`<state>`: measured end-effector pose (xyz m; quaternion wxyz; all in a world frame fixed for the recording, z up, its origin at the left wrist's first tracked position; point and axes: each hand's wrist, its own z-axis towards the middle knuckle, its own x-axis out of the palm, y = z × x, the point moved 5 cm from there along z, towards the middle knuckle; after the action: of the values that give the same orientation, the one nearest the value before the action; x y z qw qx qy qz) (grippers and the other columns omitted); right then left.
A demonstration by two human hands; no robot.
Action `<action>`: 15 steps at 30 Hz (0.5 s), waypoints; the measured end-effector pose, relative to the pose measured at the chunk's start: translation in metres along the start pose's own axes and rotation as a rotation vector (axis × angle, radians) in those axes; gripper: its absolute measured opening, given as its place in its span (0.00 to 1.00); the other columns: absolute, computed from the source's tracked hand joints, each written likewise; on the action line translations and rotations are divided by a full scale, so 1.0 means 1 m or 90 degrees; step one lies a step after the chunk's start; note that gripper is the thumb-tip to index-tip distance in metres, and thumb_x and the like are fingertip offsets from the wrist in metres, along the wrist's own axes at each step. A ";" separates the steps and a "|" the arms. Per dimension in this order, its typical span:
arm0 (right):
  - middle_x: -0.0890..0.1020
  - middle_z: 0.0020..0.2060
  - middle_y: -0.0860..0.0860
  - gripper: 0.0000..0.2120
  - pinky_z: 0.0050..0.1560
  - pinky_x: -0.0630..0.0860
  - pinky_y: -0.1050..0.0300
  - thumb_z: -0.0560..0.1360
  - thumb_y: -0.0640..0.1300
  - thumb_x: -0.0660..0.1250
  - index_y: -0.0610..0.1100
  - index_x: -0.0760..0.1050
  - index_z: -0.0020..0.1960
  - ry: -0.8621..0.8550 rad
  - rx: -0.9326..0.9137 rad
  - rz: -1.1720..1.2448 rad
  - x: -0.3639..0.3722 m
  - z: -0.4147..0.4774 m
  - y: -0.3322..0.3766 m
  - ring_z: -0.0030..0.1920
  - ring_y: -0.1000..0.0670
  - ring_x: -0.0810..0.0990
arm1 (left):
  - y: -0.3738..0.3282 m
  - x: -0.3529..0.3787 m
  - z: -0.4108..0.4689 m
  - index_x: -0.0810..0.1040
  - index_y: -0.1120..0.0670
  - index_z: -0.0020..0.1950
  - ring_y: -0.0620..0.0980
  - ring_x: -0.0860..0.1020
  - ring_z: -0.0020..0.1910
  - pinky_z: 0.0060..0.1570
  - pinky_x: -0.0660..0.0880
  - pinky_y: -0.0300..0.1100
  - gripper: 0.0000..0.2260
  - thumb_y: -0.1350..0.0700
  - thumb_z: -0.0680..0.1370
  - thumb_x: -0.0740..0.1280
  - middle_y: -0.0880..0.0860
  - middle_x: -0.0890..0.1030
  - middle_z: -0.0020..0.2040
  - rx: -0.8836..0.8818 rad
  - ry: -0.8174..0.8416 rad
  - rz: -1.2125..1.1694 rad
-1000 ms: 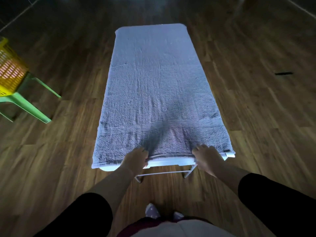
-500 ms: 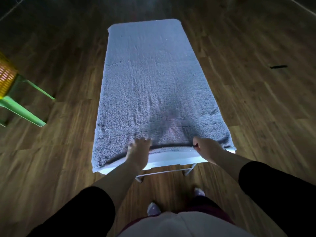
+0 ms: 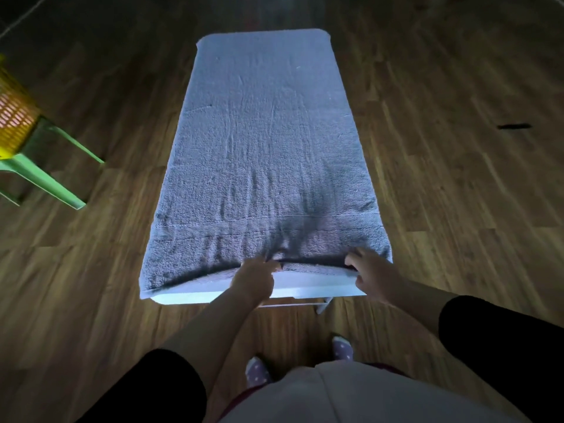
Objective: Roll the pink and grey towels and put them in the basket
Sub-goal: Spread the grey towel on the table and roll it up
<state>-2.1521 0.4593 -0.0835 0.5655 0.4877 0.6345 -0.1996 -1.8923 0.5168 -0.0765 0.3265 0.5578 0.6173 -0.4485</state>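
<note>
- Left grip [image 3: 253, 279] — fingers curled onto the near hem of the grey towel [image 3: 268, 148], pinching it around the middle of the bench's near edge.
- Right grip [image 3: 372, 276] is clamped on the same hem close to the near right corner, fingers over the top of the cloth, thumb lower down.
- Between the two grips the hem is lifted and turned back on itself in a narrow fold. A strip of the white bench [image 3: 314, 285] shows bare beneath it.
- Left of the left grip, the hem lies flat out to the near left corner.
- The rest of the towel is spread along the whole bench to the far edge, with light creases running lengthwise.
- Dark sleeves [image 3: 503, 340] on both arms, and two dotted socks [image 3: 258, 369] on the wooden floor [image 3: 457, 224] just short of the bench.
- Well off the bench's left side, a yellow basket [image 3: 13, 123] sits on a green chair [image 3: 45, 178], cut off by the frame — something pinkish shows through its lattice, I cannot tell what.
- Off the right side, a small dark object [image 3: 514, 126] lies on the floor.
</note>
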 end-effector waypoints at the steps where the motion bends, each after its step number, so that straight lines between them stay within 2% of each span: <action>1: 0.74 0.53 0.46 0.15 0.44 0.69 0.55 0.69 0.35 0.64 0.43 0.76 0.54 -0.017 0.021 0.003 -0.001 -0.003 -0.012 0.53 0.45 0.74 | -0.001 0.000 0.001 0.72 0.47 0.67 0.58 0.71 0.62 0.64 0.68 0.50 0.17 0.57 0.79 0.58 0.58 0.74 0.65 -0.007 -0.004 0.000; 5: 0.76 0.51 0.43 0.14 0.44 0.70 0.54 0.69 0.29 0.65 0.38 0.79 0.52 -0.051 0.060 0.065 -0.012 -0.017 -0.050 0.49 0.43 0.76 | -0.007 -0.004 0.002 0.72 0.50 0.67 0.54 0.72 0.63 0.65 0.66 0.47 0.15 0.53 0.80 0.59 0.56 0.75 0.64 -0.024 -0.006 0.031; 9: 0.79 0.49 0.46 0.13 0.44 0.67 0.61 0.72 0.28 0.63 0.39 0.80 0.52 -0.076 0.030 0.170 -0.028 -0.024 -0.063 0.48 0.48 0.77 | -0.012 -0.011 0.003 0.72 0.53 0.67 0.52 0.72 0.63 0.65 0.67 0.48 0.15 0.56 0.81 0.58 0.53 0.75 0.64 -0.041 -0.008 0.058; 12: 0.81 0.45 0.51 0.16 0.43 0.71 0.60 0.72 0.30 0.61 0.45 0.80 0.51 -0.019 0.054 0.179 -0.030 -0.028 -0.074 0.45 0.51 0.78 | -0.016 -0.016 0.004 0.71 0.52 0.68 0.54 0.72 0.62 0.64 0.66 0.48 0.15 0.55 0.81 0.59 0.54 0.75 0.63 -0.063 0.002 0.063; 15: 0.80 0.42 0.51 0.12 0.39 0.69 0.57 0.73 0.32 0.61 0.46 0.77 0.48 0.019 0.091 0.165 -0.028 -0.027 -0.084 0.42 0.50 0.77 | -0.016 -0.016 0.003 0.70 0.50 0.68 0.55 0.73 0.61 0.64 0.65 0.47 0.16 0.54 0.80 0.60 0.56 0.76 0.61 -0.080 0.012 0.040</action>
<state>-2.2407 0.4327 -0.0757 0.5410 0.6077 0.5582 -0.1625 -1.9060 0.5080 -0.0604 0.3687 0.5597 0.6295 -0.3930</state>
